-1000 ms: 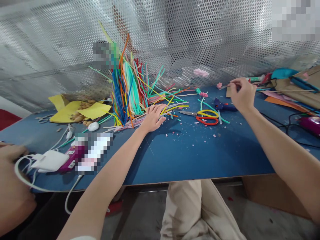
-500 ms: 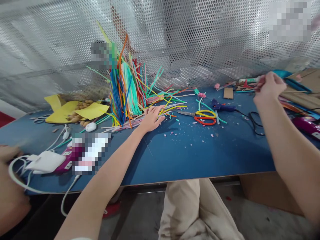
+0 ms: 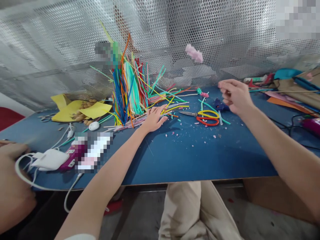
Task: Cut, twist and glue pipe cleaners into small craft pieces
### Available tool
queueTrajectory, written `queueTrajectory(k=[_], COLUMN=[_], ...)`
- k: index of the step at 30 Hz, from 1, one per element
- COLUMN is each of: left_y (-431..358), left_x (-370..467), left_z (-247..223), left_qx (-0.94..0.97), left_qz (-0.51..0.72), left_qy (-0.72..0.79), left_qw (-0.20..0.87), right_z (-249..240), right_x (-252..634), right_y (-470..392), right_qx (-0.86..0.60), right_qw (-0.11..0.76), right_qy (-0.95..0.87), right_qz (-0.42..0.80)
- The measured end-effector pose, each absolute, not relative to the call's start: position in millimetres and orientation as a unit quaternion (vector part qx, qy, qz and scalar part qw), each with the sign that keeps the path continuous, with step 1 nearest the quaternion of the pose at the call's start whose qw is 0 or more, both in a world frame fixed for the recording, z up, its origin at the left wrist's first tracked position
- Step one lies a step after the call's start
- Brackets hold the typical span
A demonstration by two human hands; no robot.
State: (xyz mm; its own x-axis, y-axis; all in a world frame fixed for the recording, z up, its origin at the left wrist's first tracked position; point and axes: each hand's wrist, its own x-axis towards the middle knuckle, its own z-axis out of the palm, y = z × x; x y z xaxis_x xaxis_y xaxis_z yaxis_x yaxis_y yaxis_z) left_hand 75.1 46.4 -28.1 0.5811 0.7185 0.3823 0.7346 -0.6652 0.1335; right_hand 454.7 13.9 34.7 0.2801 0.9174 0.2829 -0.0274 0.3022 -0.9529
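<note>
Pink fuzzy piece above, between both hands.

a shiny, perforated metal screen spans the top; smooth matt tabletop at centre; fuzzy stems, upper left; right of centre, scissors with metal blades, glossy plastic handles.
</note>
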Motion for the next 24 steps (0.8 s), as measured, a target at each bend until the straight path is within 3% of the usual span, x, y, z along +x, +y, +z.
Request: queueTrajectory(k=[8,16,19,24], left_y=[49.6,53.6,54.6,59.3], left_x=[77.4,60.2,52.9,44.3], left_z=[-29.6,-21.2,-16.3,-21.8], left_qx=[-0.869,-0.870,-0.847,-0.796], left_qz=[-0.186,-0.165,-0.188,-0.204], left_qy=[-0.455,-0.459,-0.491,-0.560], left_qw=[0.058,0.069,0.082,0.100], right_z=[2.0,-19.6,-14.5,18.3], right_x=[377.3,400.4,422.1,466.6], right_y=[-18.0,21.3,32.7,35.4], right_qx=[-0.384,-0.404,-0.420,-0.361], right_qw=[0.616,0.649,0.680,0.792], right_qy=[-0.550,-0.508,-0.463,-0.416], right_qz=[0.414,0.396,0.385,0.263])
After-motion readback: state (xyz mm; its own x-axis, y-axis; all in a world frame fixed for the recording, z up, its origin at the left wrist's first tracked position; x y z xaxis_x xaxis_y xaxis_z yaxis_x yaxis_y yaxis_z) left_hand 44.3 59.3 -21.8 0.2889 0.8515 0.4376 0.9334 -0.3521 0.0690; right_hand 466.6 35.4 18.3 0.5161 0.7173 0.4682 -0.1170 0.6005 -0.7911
